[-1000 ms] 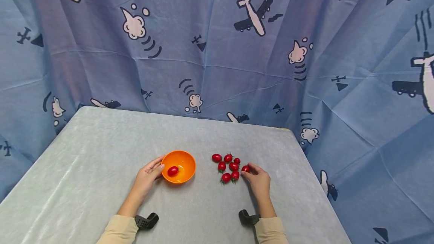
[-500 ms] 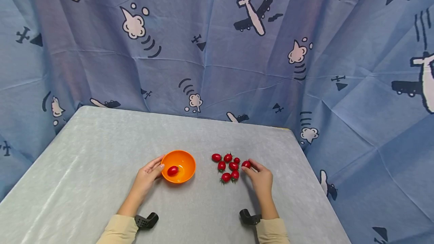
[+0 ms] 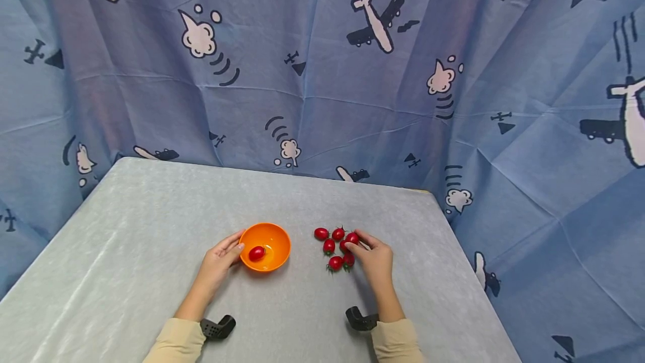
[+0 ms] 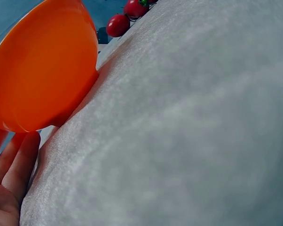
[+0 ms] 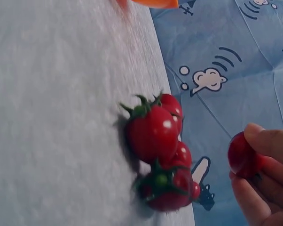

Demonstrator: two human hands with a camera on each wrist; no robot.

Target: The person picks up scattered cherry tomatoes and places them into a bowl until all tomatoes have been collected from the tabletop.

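My left hand [image 3: 221, 259] holds the left side of an orange bowl [image 3: 278, 262], thumb at the rim. In the left wrist view its fingers [image 4: 20, 165] reach under the curved wall of the bowl. One red cherry tomato [image 3: 257, 254] lies in the bowl. My right hand [image 3: 375, 259] pinches another cherry tomato [image 5: 242, 154] between thumb and fingers. The right wrist view shows this tomato raised off the table, apart from the pile. Several cherry tomatoes [image 3: 329, 247] with green stems lie in a group; my right hand partly covers them in the head view.
A pale cloth-covered table [image 3: 166, 212] bears everything. A blue curtain [image 3: 252, 99] with airplane prints hangs behind the table and at its sides. Black devices sit on both wrists, the left device [image 3: 218, 327] and the right device [image 3: 361, 319].
My right hand has lifted the pinched cherry tomato, then moved left with it over the edge of the group. The left hand and the bowl have stayed in place.
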